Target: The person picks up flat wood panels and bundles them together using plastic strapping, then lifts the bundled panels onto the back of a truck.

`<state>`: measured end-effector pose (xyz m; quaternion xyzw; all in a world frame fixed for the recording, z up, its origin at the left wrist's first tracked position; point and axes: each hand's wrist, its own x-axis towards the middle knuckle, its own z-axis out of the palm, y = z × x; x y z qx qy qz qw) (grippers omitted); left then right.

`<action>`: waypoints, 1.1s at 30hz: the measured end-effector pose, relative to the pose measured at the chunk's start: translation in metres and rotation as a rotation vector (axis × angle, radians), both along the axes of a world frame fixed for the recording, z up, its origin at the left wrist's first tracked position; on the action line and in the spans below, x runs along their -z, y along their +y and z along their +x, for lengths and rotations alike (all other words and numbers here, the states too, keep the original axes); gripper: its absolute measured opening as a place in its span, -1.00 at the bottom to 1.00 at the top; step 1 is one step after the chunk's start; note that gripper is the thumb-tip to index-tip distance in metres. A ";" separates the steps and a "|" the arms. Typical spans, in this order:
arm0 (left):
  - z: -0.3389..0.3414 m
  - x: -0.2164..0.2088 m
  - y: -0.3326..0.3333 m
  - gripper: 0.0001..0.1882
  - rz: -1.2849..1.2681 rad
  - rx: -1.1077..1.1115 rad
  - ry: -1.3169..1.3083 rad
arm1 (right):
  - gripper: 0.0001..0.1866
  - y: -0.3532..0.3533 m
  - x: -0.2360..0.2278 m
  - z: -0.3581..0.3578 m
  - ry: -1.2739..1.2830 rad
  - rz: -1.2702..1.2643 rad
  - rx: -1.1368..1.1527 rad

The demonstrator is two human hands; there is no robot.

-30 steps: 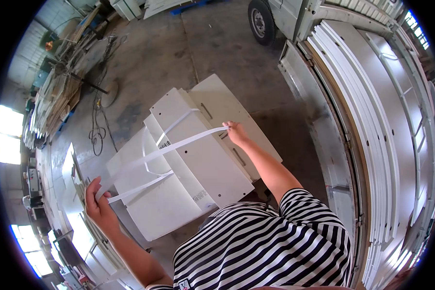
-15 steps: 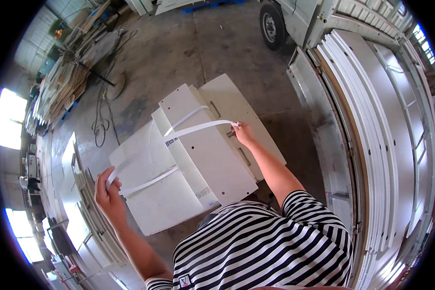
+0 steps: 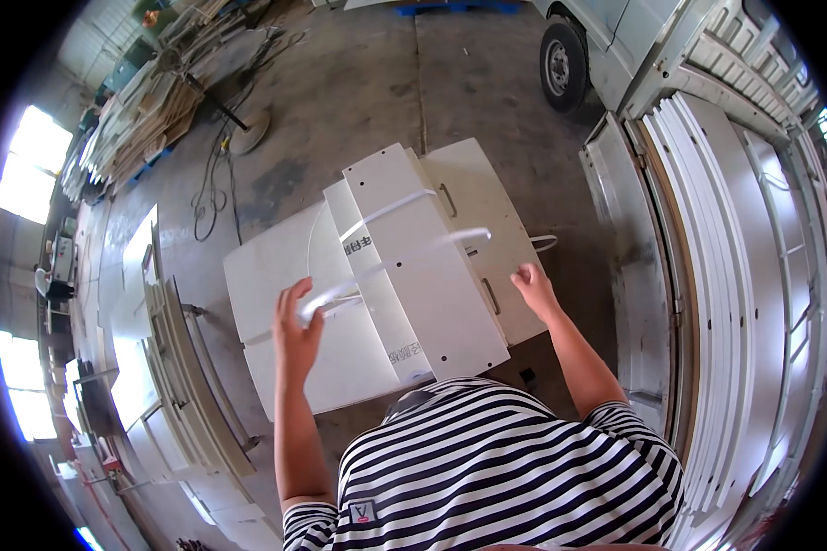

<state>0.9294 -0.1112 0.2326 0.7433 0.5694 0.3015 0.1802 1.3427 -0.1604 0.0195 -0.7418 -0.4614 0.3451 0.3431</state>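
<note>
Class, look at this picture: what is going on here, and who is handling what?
A person in a striped shirt stands over a stack of white panels on a concrete workshop floor. The left hand grips one end of a white strap, which arcs across the top panel and looks blurred. The right hand is open at the stack's right edge, apart from the strap's other end. A second white strap lies across the panels farther up. More white panels lean at the right.

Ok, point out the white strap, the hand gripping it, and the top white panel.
white strap (image 3: pixel 404 255), head view, its blurred middle.
left hand (image 3: pixel 296 332), head view, back of hand.
top white panel (image 3: pixel 432 294), head view, bare face.
</note>
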 end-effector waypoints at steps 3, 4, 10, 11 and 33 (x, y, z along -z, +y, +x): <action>-0.002 0.063 -0.010 -0.52 -0.163 -0.076 -0.066 | -0.61 -0.032 0.009 -0.001 0.087 -0.071 0.005; -0.008 0.090 -0.016 -0.56 -0.210 -0.071 -0.046 | -0.62 -0.042 0.014 -0.003 0.126 -0.079 -0.002; -0.011 0.209 -0.078 -0.50 -0.767 -0.354 -0.437 | -0.50 -0.086 0.006 -0.034 0.244 -0.185 -0.020; -0.007 0.212 -0.086 -0.50 -0.768 -0.352 -0.440 | -0.44 -0.087 -0.015 -0.042 0.295 -0.227 -0.023; -0.030 0.343 0.066 -0.40 -0.329 0.174 0.222 | -0.05 -0.102 -0.025 -0.116 0.929 -0.291 0.573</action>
